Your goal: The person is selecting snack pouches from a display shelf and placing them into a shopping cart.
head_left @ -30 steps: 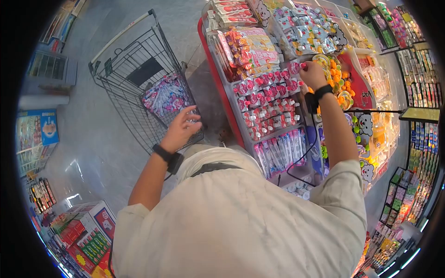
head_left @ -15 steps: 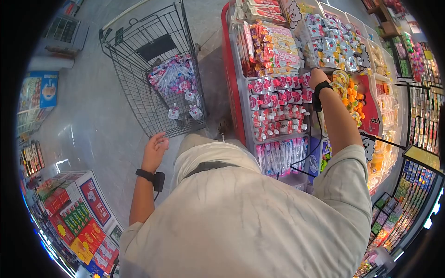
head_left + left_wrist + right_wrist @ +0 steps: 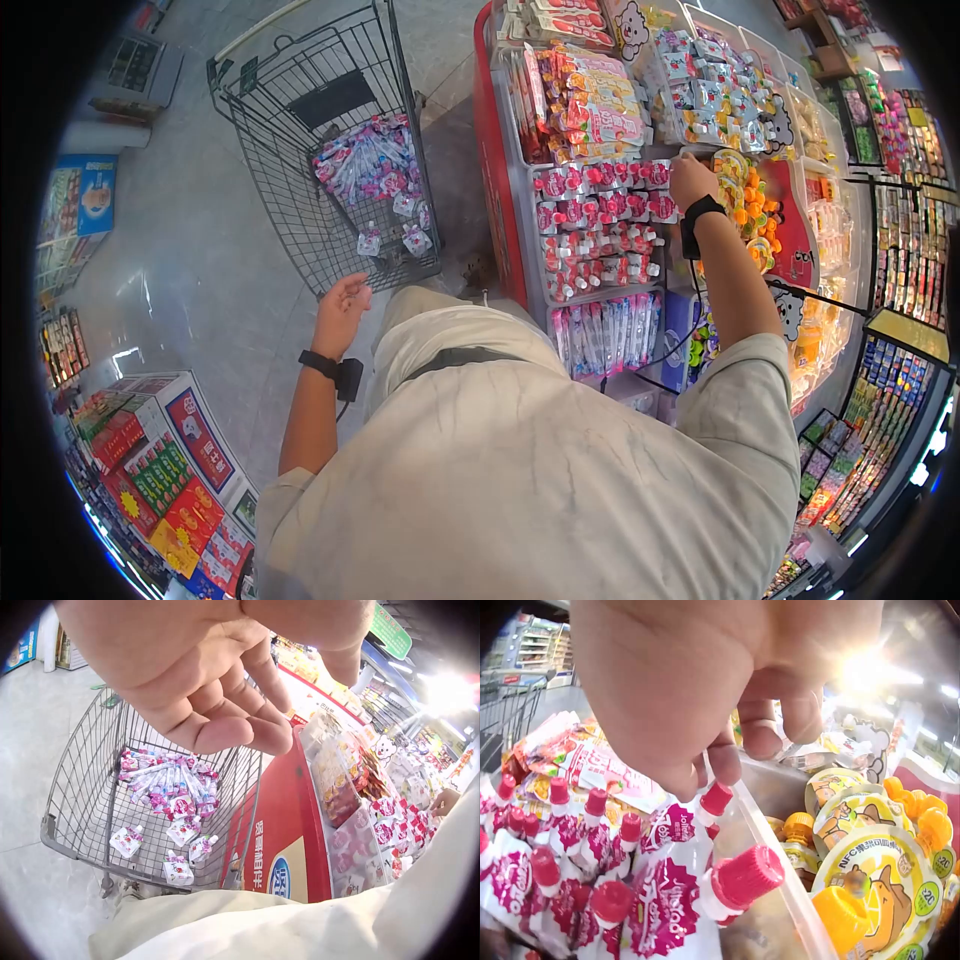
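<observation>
My left hand (image 3: 342,305) hangs beside the near end of the wire shopping cart (image 3: 268,165), its fingers loosely bent with nothing in them. In the cart, several spouted pouches (image 3: 126,841) in white and pink lie near a pile of long clear-and-pink packs (image 3: 176,781). My right hand (image 3: 692,182) is over the display bin of spouted pouches, fingers curled. In the right wrist view, its fingertips (image 3: 724,766) are right at the red cap (image 3: 718,798) of one jelly pouch (image 3: 676,825); I cannot tell whether they pinch it.
Right of a clear divider (image 3: 780,889) are round yellow pouches with orange caps (image 3: 877,862). Flat snack bags (image 3: 600,100) and silvery pouches (image 3: 710,95) fill the farther bins. The red side of the display (image 3: 497,180) stands beside the cart. A cable (image 3: 697,300) hangs from my right wrist.
My left hand has moved away from over the cart, leaving the loose pouches visible. The head view has shifted; my right hand stays among the spouted pouches, nearly still over the last half second.
</observation>
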The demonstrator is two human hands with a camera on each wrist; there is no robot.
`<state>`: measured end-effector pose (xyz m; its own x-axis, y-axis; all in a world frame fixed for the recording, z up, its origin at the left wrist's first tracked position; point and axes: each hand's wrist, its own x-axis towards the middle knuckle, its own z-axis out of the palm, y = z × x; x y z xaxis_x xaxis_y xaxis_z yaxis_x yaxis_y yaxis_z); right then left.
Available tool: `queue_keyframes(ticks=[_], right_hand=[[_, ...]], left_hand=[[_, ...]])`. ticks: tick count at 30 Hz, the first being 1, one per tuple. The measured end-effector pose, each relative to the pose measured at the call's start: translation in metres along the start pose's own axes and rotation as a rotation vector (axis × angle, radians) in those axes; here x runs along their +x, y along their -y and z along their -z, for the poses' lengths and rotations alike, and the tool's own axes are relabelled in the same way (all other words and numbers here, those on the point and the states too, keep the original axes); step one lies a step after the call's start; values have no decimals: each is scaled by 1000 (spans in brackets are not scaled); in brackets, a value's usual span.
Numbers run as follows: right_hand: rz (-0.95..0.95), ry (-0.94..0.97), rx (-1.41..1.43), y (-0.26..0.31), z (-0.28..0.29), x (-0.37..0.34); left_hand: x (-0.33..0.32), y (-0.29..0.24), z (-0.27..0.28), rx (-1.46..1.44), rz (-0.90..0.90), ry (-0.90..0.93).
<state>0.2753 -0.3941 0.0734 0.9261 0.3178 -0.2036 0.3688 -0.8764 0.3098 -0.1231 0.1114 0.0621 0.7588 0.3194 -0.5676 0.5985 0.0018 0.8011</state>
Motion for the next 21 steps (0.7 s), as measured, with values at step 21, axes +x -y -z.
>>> queue_keyframes(ticks=[21], right_hand=[[-730, -66, 716, 61, -88, -159]], left_hand=[[34, 20, -4, -191, 19, -52]])
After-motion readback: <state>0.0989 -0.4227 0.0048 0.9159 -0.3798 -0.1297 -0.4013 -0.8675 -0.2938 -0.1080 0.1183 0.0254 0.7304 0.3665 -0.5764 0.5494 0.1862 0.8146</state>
